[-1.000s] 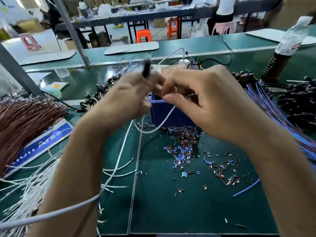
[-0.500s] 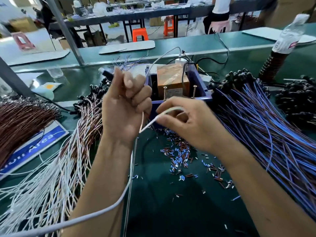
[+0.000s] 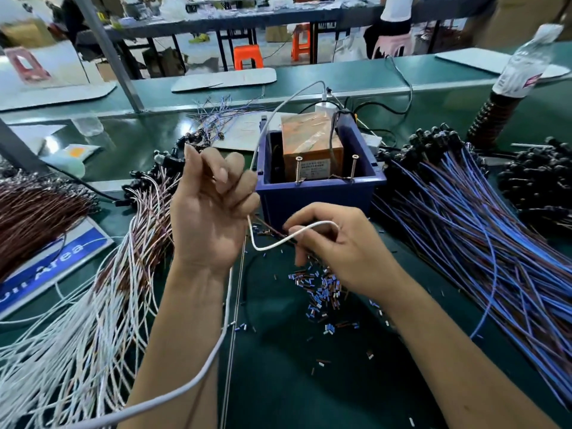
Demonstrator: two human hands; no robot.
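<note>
- Green tabletop (image 3: 278,382) in a workshop, with more benches and an orange stool (image 3: 247,57) at 12 o'clock in the background.
- Blue box (image 3: 318,196) stands at the middle of the tabletop and holds an orange block (image 3: 309,147).
- Left hand (image 3: 210,212) is raised at 9 o'clock of the box, palm towards the camera, its fingers curled in around one end of a thin white wire (image 3: 269,246).
- The wire leaves that hand's lower edge, dips in a loop and rises into the right hand (image 3: 337,252).
- Right hand sits at 6 o'clock of the box, just above the tabletop, thumb and fingers pinched on the wire's other end.
- Cut bits (image 3: 322,292), blue and brown, lie scattered below the right hand.
- White bundle (image 3: 77,335) fans out at 8 o'clock, a brown bundle (image 3: 31,212) at 9 o'clock, and a blue bundle (image 3: 464,243) at 3 o'clock.
- Thicker cable (image 3: 185,388) crosses the left forearm and passes behind the left hand.
- Bottle (image 3: 523,69) stands at 1 o'clock.
</note>
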